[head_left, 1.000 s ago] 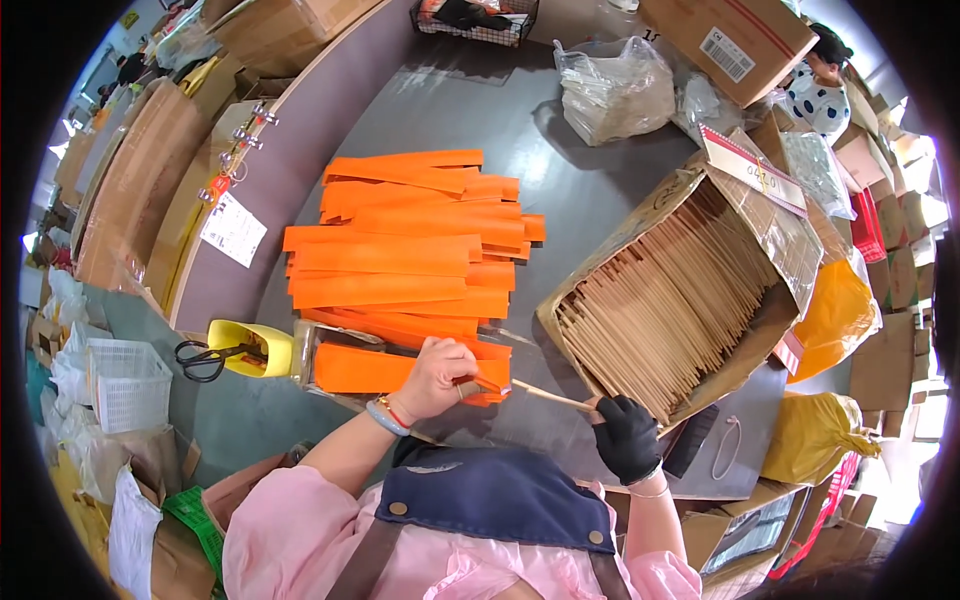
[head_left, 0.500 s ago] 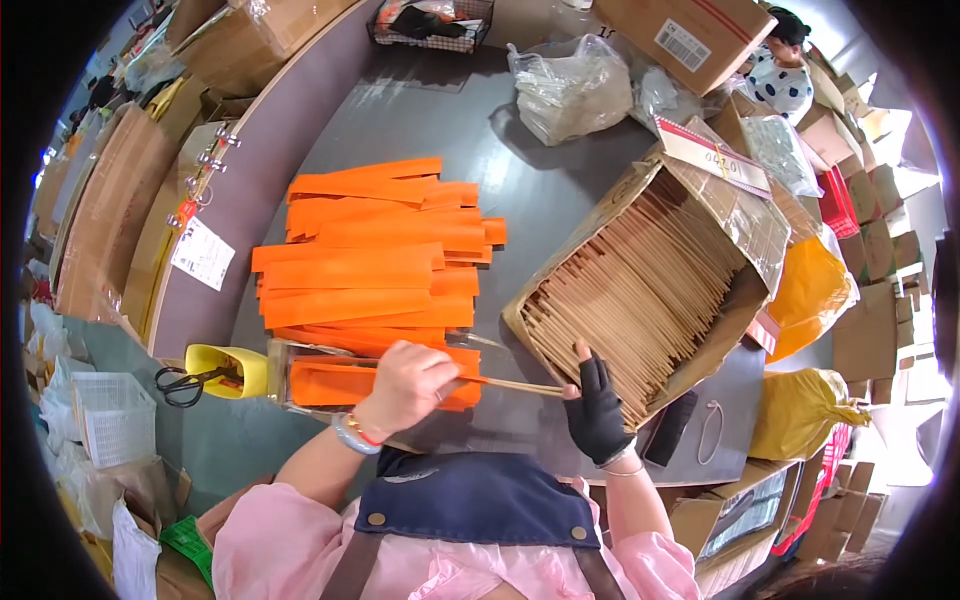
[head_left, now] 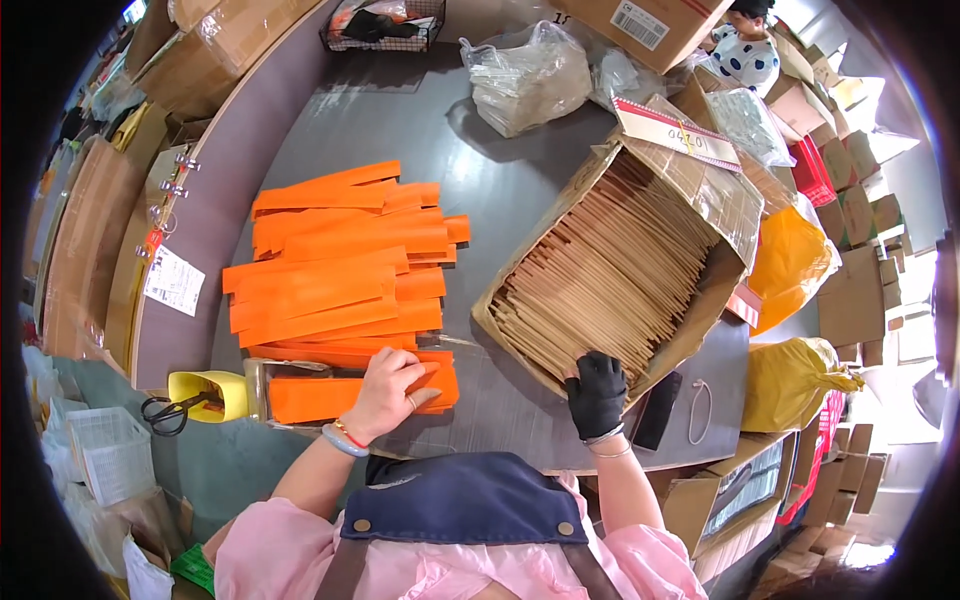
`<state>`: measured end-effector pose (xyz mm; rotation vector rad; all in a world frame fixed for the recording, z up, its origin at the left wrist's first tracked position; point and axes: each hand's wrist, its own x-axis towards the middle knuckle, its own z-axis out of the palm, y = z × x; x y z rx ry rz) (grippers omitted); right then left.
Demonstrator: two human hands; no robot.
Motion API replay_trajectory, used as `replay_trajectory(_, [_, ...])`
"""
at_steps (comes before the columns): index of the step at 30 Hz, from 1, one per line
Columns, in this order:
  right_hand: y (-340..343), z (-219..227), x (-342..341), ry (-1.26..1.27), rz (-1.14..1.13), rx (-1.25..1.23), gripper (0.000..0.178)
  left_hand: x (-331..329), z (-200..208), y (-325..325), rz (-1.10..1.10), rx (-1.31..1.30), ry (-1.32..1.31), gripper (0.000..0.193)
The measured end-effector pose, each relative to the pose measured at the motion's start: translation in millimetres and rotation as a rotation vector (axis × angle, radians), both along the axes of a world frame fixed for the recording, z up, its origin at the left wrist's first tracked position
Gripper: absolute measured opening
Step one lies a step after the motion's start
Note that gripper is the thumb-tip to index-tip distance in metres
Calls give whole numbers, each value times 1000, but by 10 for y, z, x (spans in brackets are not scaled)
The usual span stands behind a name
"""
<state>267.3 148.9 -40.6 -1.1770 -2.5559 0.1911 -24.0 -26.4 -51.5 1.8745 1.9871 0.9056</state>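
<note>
My left hand [head_left: 385, 395], bare with bracelets at the wrist, lies on the nearest stack of orange strips [head_left: 300, 400]. Its fingers are bent and closed at the right end of the top strip. A black glove covers my right hand [head_left: 598, 395], which reaches over the near edge of an open cardboard box [head_left: 505, 345]. Its fingers are curled down by the thin brown sticks [head_left: 610, 260] that lie packed side by side in the box. What these fingers hold, if anything, is hidden. More orange strips [head_left: 340, 230] are heaped in overlapping rows beyond my left hand.
A yellow holder with black scissors [head_left: 165, 415] sits at the table's left edge. Right of the box lie a dark phone-like slab [head_left: 658, 412] and a thin loop [head_left: 700, 412]. Clear plastic bags [head_left: 528, 78] and a wire basket [head_left: 382, 25] stand at the back.
The stick that stretched between my hands no longer shows there. My left hand has come down onto the orange strips; my right hand has curled over the box edge. The whole view has shifted slightly.
</note>
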Motion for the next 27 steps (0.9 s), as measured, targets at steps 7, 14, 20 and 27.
replay_trajectory(7, [40,-15,-32,-49,14,-18,26,9,-138,6,71,127,-118,35])
replay_trajectory(14, [54,11,-89,-182,-13,-1,28,-11,3,13,52,159,-171,37])
replay_trajectory(20, [-5,149,-32,-28,5,-72,17,-56,-110,-56,10,39,-168,34])
replay_trajectory(27, [-315,482,-89,57,246,-348,30,-80,-155,-32,-17,90,-262,23])
